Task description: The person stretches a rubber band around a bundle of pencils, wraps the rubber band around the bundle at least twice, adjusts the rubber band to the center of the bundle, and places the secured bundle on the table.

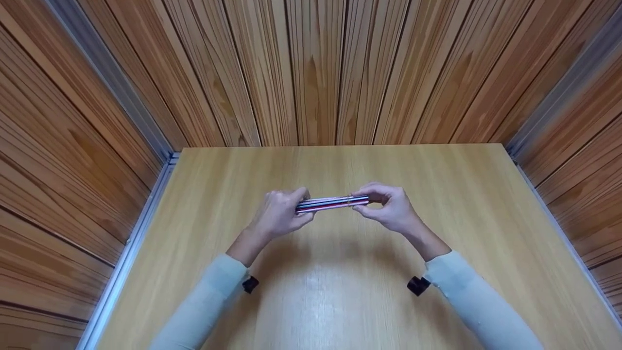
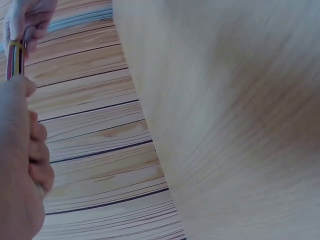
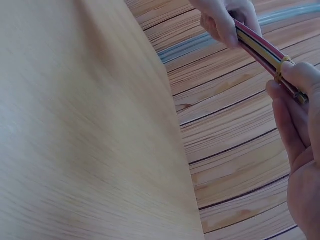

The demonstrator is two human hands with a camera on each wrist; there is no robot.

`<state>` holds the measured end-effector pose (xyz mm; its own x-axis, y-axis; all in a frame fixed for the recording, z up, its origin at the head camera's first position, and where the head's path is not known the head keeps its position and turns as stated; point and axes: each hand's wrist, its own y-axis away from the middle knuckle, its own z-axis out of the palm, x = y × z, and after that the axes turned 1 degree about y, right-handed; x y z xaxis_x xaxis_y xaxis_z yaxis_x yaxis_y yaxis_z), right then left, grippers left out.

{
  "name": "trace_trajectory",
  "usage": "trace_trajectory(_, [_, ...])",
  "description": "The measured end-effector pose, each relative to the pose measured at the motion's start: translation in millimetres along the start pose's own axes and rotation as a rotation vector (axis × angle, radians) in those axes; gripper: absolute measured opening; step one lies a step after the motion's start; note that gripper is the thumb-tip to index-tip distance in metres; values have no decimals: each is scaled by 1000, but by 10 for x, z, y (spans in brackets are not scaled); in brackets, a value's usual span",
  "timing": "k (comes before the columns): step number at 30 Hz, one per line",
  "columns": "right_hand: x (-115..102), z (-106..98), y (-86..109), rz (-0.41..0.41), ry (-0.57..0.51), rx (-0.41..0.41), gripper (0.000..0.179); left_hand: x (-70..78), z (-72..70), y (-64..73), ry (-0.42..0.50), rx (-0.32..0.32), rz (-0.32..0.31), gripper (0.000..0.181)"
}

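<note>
A slim bundle of pencil-like sticks (image 1: 330,202), striped in red, blue, white and dark tones, is held level above the table between both hands. My left hand (image 1: 282,211) grips its left end, with the fingers curled round it. At the other end, the thumb and fingers of my right hand (image 1: 388,206) pinch the bundle. A yellow rubber band (image 3: 280,70) wraps the sticks close to the right thumb and fingertip in the right wrist view. The left wrist view shows the banded end of the bundle (image 2: 16,62) too; the left palm hides the opposite end.
Under the hands lies a light wooden table (image 1: 340,165). Wood-plank walls (image 1: 316,73) stand behind it and on both sides, with grey metal rails (image 1: 124,257) along the edges. A small black device (image 1: 418,286) sits at each cuff.
</note>
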<state>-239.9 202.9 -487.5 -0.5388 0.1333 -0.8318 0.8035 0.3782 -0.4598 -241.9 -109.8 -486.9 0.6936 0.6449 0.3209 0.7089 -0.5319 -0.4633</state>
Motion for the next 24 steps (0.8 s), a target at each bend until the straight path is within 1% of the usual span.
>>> trace_trajectory(2, [-2,-32,9,23,-14,34,26,-16,1,0,144,57,-4,23])
trace_trajectory(4, [2,-58,14,42,-26,59,25,-32,8,-2,251,117,-2,24])
trace_trajectory(7, [-4,-72,19,55,-39,71,25,-49,30,-13,365,184,-3,26])
trace_trajectory(9, [-4,-69,21,52,-37,67,26,-51,42,-17,423,204,-11,26])
trace_trajectory(12, [-3,-51,23,40,-28,56,27,-48,43,-8,500,206,-32,24])
trace_trajectory(16, [-13,-42,38,39,-21,51,27,-17,40,-12,585,175,-65,22])
trace_trajectory(21, [-12,-55,63,59,-26,56,26,31,60,-44,635,148,-88,20])
trace_trajectory(24, [-22,-66,75,53,-20,43,27,55,85,-50,652,140,-95,20])
